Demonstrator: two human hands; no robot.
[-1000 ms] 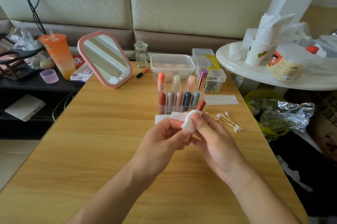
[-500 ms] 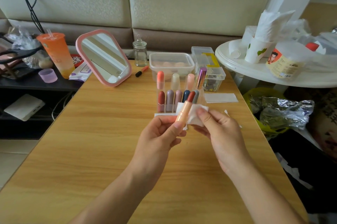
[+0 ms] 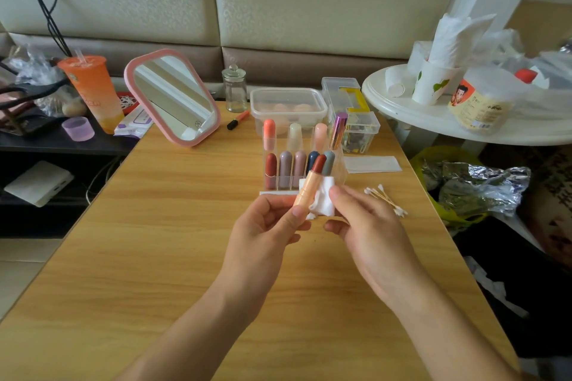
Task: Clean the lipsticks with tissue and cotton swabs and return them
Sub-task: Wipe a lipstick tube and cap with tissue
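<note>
My left hand (image 3: 263, 225) pinches the base of a peach lipstick (image 3: 308, 184) with a dark red cap, tilted up to the right. Beside it, my right hand (image 3: 368, 225) holds a crumpled white tissue (image 3: 323, 201) against the tube's right side. Just behind stands a clear acrylic organizer (image 3: 339, 168) with several capped lipsticks in two rows. A small pile of cotton swabs (image 3: 387, 198) lies on the table right of my right hand. A flat folded tissue (image 3: 373, 163) lies right of the organizer.
A pink mirror (image 3: 173, 95), a glass jar (image 3: 235, 89), a loose orange lipstick (image 3: 238, 119) and clear plastic boxes (image 3: 288, 106) stand at the table's far edge. A white round side table (image 3: 448, 123) with cups sits at right. An orange drink cup (image 3: 93, 92) stands at left.
The tissue was wrapped around the lipstick one second ago; now the tube is uncovered in my left hand and the tissue has slid off to its right side.
</note>
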